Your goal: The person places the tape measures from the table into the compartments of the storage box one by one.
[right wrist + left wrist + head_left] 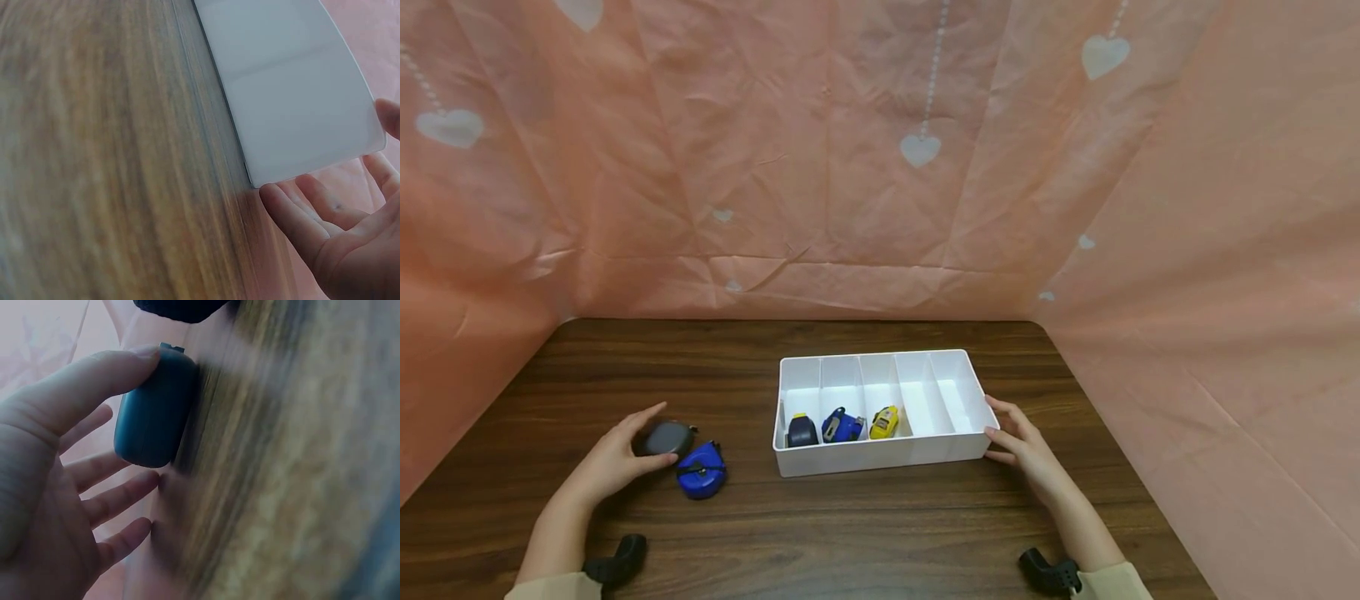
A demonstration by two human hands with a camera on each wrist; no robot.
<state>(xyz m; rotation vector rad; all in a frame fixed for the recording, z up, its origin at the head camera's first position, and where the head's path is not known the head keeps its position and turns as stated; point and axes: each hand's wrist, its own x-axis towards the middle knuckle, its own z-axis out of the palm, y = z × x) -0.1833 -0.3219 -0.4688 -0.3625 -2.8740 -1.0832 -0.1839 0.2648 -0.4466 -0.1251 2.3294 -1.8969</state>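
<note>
Head view, left hand (613, 460) touching grey tape measure (666, 437), right hand (1026, 446) against white tray (880, 462)

Wooden table (865, 533) with dark grain, enclosed at the back and both sides by a creased pink cloth backdrop (820, 167) printed with white hearts (920, 150). A blue tape measure (702, 472) lies on the table, near the front left. Three further tape measures occupy separate compartments: dark blue (802, 432), blue (842, 426), yellow (884, 422).
</note>
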